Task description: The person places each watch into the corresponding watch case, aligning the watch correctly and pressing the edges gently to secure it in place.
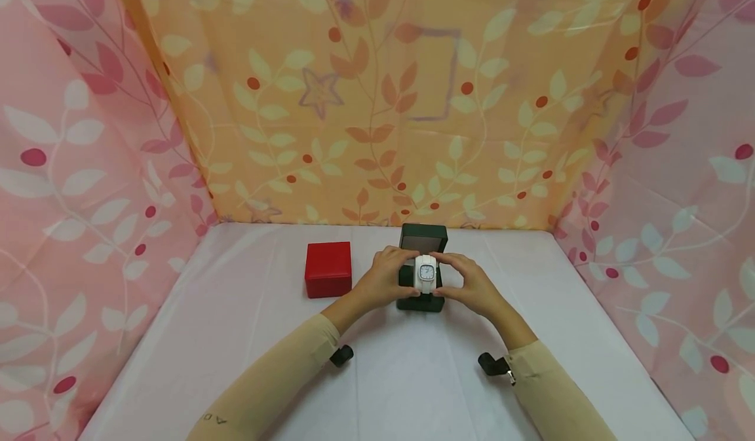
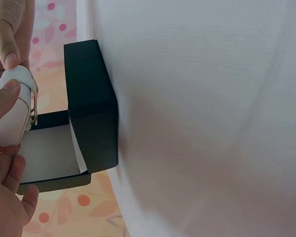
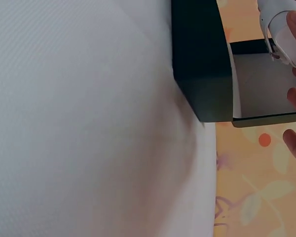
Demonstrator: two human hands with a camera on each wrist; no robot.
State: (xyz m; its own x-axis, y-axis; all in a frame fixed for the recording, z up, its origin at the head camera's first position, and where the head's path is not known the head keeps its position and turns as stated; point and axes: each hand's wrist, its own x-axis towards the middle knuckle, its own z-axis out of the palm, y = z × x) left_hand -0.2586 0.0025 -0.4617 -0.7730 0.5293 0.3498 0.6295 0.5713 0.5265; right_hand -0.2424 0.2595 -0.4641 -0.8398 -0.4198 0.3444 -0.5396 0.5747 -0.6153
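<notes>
A white watch with a squarish dial is fastened round a white cushion. My left hand holds it from the left, thumb at the lower edge and fingers at the top. From the other side my right hand grips it the same way. Directly beneath and behind them stands a dark green box, its lid raised and its lining pale. In the left wrist view the watch is seen side-on, its buckle hanging off the strap, apart from the box's outer wall.
A red box, lid down, sits on the white-covered table to the left of the green one. Floral cloth rises behind the table and on both sides. Small black devices project from both sleeves.
</notes>
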